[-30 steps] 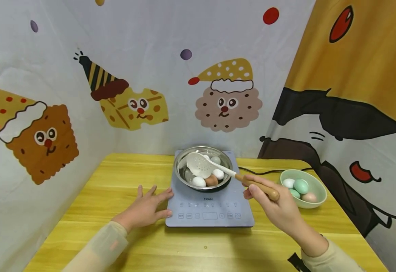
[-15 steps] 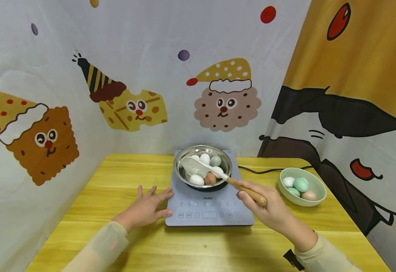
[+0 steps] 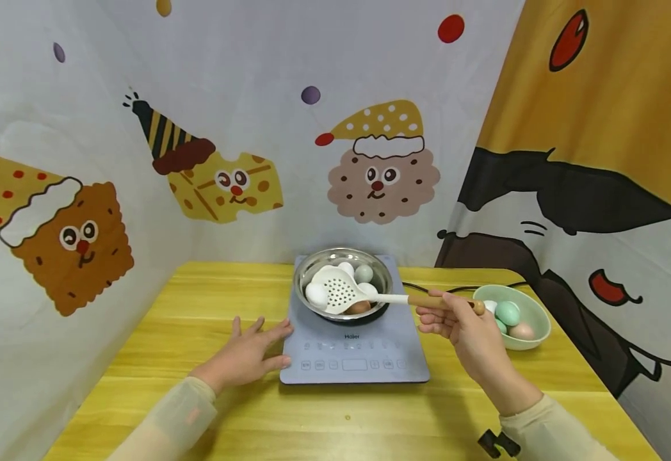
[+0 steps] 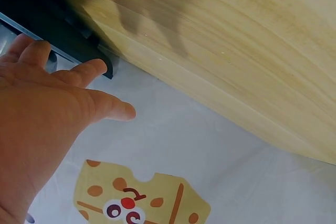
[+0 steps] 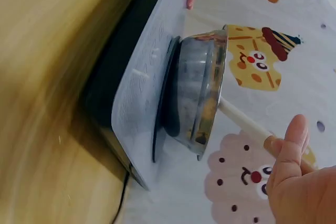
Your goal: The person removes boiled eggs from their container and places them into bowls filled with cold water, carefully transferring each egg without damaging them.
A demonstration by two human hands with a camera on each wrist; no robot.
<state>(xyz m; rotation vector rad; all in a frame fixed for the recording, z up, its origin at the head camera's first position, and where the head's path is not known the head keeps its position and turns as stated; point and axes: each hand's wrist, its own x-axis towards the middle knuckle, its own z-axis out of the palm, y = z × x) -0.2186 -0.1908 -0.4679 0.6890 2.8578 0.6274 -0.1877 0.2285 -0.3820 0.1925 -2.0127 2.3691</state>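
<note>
My right hand (image 3: 476, 339) pinches the wooden handle of a white skimmer (image 3: 337, 289) between thumb and fingers. The skimmer's perforated head lies among the eggs in a steel basin (image 3: 383, 272), partly covering them. A white egg (image 3: 316, 296) sits left of the head, a brown egg (image 3: 360, 308) at its lower right, and a grey-green egg (image 3: 363, 274) behind. Under the basin is a pale Haier induction cooker (image 3: 351, 352). My left hand (image 3: 243, 358), fingers spread, touches the cooker's left edge. From the right wrist view, the rim of the basin (image 5: 197, 77) hides the skimmer's head.
To the right stands a pale green bowl (image 3: 534, 320) with several white, green and pinkish eggs. A black cord (image 3: 422, 287) runs along the back of the wooden table (image 3: 226, 294). A printed cloth (image 3: 243, 83) hangs close behind. A small black object (image 3: 497, 443) is beside the right sleeve.
My right hand has turned, bringing the skimmer's handle nearly level and its holed face into view. A white egg has shifted left in the basin. My left hand stays in place.
</note>
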